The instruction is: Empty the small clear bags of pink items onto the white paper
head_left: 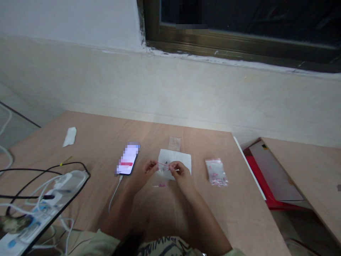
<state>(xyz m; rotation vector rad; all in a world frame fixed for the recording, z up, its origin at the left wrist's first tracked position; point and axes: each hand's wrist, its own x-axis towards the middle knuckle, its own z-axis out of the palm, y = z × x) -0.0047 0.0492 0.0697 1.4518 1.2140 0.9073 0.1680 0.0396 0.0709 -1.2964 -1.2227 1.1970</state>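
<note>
My left hand [150, 168] and my right hand [180, 169] are both closed in a pinch, one on each end of a small clear zip bag [163, 164] with a reddish line along its top. The bag hangs over the left part of a white sheet of paper [183, 156]. A tiny dark piece [166, 162] shows just above the bag's edge; what it is I cannot make out. Nearer to me, between my forearms, lies a small clear item with pink marks [161, 185]. Another flat clear bag [174, 143] rests beyond the paper.
A lit phone [128, 158] on a white cable [114, 195] lies left of my hands. To the right is a clear packet with pink marks [216, 172]. A power strip [58, 192] with tangled cables fills the left front. White tissue [70, 136] lies at the back left.
</note>
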